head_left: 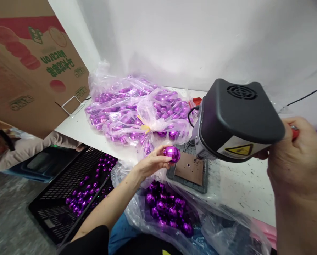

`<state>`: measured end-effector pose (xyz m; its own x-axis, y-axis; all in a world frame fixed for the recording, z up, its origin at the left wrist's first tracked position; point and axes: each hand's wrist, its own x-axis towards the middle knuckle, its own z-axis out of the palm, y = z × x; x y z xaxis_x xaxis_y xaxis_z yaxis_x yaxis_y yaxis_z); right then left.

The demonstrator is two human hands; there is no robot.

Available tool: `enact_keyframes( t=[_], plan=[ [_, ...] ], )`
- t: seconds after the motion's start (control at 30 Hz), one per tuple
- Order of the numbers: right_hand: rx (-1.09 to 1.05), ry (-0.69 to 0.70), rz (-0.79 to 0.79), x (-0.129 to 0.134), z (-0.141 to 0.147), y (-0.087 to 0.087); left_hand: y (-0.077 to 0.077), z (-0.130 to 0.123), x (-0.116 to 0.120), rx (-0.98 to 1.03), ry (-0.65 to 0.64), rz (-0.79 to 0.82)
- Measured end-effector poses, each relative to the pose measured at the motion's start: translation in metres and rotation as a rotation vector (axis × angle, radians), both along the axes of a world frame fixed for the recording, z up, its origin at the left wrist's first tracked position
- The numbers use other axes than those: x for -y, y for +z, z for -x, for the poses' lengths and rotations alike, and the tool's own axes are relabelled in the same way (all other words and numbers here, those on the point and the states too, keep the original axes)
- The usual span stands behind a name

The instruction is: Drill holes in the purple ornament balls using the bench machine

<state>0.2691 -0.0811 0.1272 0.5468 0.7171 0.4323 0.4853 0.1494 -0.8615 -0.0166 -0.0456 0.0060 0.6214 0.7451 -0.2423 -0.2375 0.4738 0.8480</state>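
Note:
My left hand pinches a shiny purple faceted ball ornament between thumb and fingers. The ball is just above the left edge of a dark base plate with a brown square pad, which has a small hole. Over the pad's right side stands a black machine with a round vent and a yellow warning label. My right hand is closed at the machine's right end, around a handle with a red part showing; most of that handle is hidden. Below, an open clear bag of similar purple balls lies at my lap.
A tied clear bag of purple balls rests on the white table, which has dark specks. On the left are a cardboard box and a black crate holding small purple balls. Another person's sleeve shows beneath the box.

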Motion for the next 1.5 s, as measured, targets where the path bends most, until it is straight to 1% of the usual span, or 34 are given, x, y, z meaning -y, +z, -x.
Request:
enact_keyframes(
  t=[0.07, 0.13, 0.23, 0.33, 0.4, 0.5, 0.57, 0.63, 0.77, 0.87, 1.0, 1.07, 1.13, 1.2, 1.27, 1.4, 1.5],
  plan=[
    [0.000, 0.025, -0.015, 0.000, 0.000, 0.000, -0.011, -0.013, 0.014, 0.150, -0.036, 0.140],
    [0.007, 0.047, -0.012, 0.001, 0.000, 0.001, -0.019, -0.022, 0.024, 0.218, -0.073, 0.204],
    [0.021, 0.069, 0.008, 0.002, 0.000, 0.002, -0.026, -0.024, 0.035, 0.222, -0.071, 0.241],
    [0.024, 0.093, -0.016, 0.001, 0.000, 0.002, -0.033, -0.019, 0.043, 0.204, 0.005, 0.252],
    [0.030, 0.088, -0.044, 0.000, 0.000, 0.001, -0.041, -0.017, 0.049, 0.211, 0.030, 0.273],
    [0.031, 0.063, -0.057, -0.001, 0.000, 0.000, -0.055, -0.023, 0.051, 0.191, -0.021, 0.340],
    [0.022, 0.066, -0.049, -0.001, 0.000, 0.000, -0.060, -0.029, 0.049, 0.179, -0.055, 0.380],
    [0.020, 0.082, -0.039, 0.000, 0.000, 0.001, -0.060, -0.034, 0.044, 0.195, -0.042, 0.399],
    [0.039, 0.100, -0.024, 0.001, -0.001, 0.001, -0.050, -0.034, 0.038, 0.216, 0.012, 0.403],
    [0.039, 0.098, -0.033, 0.001, -0.002, 0.000, -0.042, -0.029, 0.035, 0.217, -0.006, 0.376],
    [0.029, 0.093, -0.045, 0.000, -0.002, -0.001, -0.036, -0.030, 0.030, 0.158, -0.002, 0.262],
    [0.032, 0.095, -0.040, 0.000, -0.002, -0.001, -0.034, -0.034, 0.027, 0.034, 0.052, 0.110],
    [0.044, 0.097, -0.040, 0.000, -0.002, -0.001, -0.035, -0.040, 0.025, -0.160, 0.119, -0.123],
    [0.050, 0.101, -0.040, 0.000, -0.003, 0.000, -0.039, -0.047, 0.023, -0.331, 0.163, -0.342],
    [0.044, 0.105, -0.044, 0.000, -0.003, 0.000, -0.046, -0.054, 0.022, -0.407, 0.180, -0.480],
    [0.042, 0.111, -0.056, 0.000, -0.002, 0.000, -0.064, -0.067, 0.018, -0.425, 0.201, -0.620],
    [0.048, 0.117, -0.037, 0.001, -0.002, 0.000, -0.070, -0.071, 0.015, -0.484, 0.198, -0.717]
  ],
)
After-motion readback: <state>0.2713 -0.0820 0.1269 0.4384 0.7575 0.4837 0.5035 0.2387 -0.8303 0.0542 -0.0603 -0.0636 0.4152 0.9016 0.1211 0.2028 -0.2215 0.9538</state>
